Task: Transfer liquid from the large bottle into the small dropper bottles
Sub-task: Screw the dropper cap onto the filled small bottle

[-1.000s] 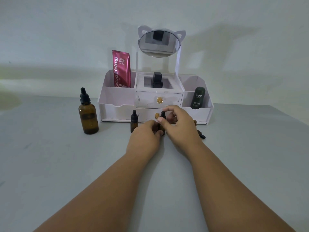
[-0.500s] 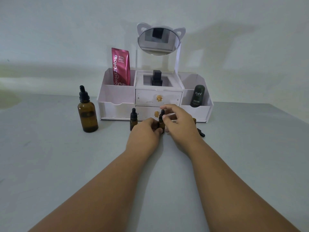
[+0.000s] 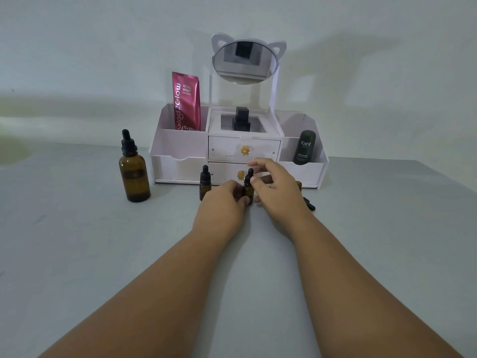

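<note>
1. Just above frame centre, the left hand (image 3: 224, 202) has its fingers (image 3: 244, 200) wrapped narrowly around the amber body of a small dropper bottle (image 3: 248, 188), pinning it upright on the bench (image 3: 77, 254).
2. The right hand (image 3: 278, 192) sits immediately to the right of that bottle, thumb and forefinger curled in towards the black dropper cap (image 3: 249, 174). Whether they actually pinch the cap or stand just off it cannot be told.
3. The bottle's long axis is vertical, so the cap lies directly above the left fingers and beside the right fingertips. The right hand is the nearer one to the cap, and unscrewing looks like the step in hand.
4. A second small dropper bottle (image 3: 205, 186) stands capped just left of the left hand.
5. At the right, behind the right wrist, an amber rim (image 3: 299, 184) and a loose black dropper (image 3: 309, 204) partly show.
6. The large bottle (image 3: 134, 174) stands capped and upright at centre-left, well apart from both hands, nearer the left.
7. Behind everything sits a white organiser (image 3: 180, 161).
</note>
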